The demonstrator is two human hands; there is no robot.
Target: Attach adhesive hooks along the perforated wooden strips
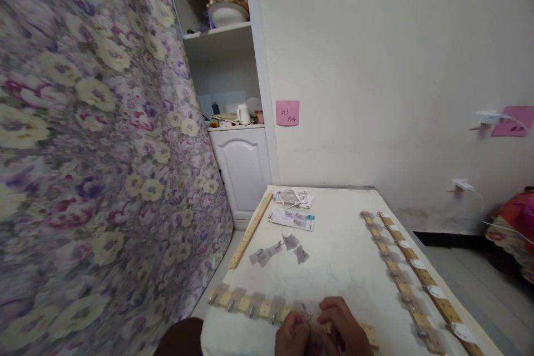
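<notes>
My left hand (pixel 293 335) and my right hand (pixel 344 326) meet at the near edge of a white table (pixel 342 256), fingers curled together around a small metal hook piece (pixel 307 314). They rest over a perforated wooden strip (pixel 250 305) that carries several small clear hook pads. More loose clear hook pads (pixel 277 248) lie on the table beyond the hands.
Two more wooden strips with pads and white stickers (pixel 411 272) run along the table's right side. Another bare strip (pixel 250 231) lies at the left edge. Packets (pixel 292 218) sit at the far end. A floral curtain (pixel 83 150) hangs left; a white cabinet (pixel 242 167) stands behind.
</notes>
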